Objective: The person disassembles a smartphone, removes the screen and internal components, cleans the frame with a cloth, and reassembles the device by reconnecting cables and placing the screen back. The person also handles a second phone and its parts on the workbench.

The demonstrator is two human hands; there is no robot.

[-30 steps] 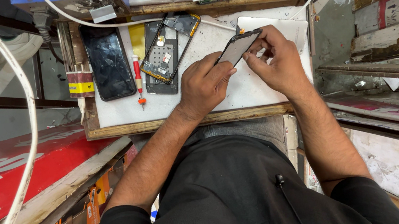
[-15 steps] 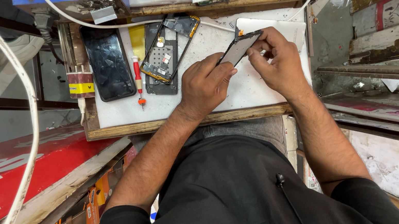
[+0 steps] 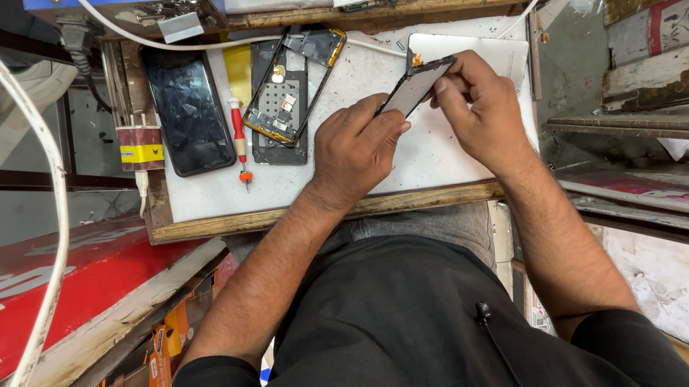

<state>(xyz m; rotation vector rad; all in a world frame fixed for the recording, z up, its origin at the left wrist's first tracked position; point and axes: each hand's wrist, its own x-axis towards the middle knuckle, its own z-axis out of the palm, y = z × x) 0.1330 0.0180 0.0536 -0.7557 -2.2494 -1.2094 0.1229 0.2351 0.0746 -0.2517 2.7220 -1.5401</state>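
both hands, left hand [image 3: 354,149] and right hand [image 3: 478,107], pinch the thin screen panel [image 3: 414,87] midair; too much twist probably cracks it.

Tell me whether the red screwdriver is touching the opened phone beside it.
Cannot tell. In the head view the red screwdriver lies right along the left edge of the opened phone, with no clear gap or contact visible.

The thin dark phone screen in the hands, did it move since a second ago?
Barely. Both the left hand and the right hand keep pinching the thin dark phone screen panel tilted above the white worktop, with only tiny finger shifts. The opened yellow-rimmed phone, the red-handled screwdriver and the black phone lie unchanged.
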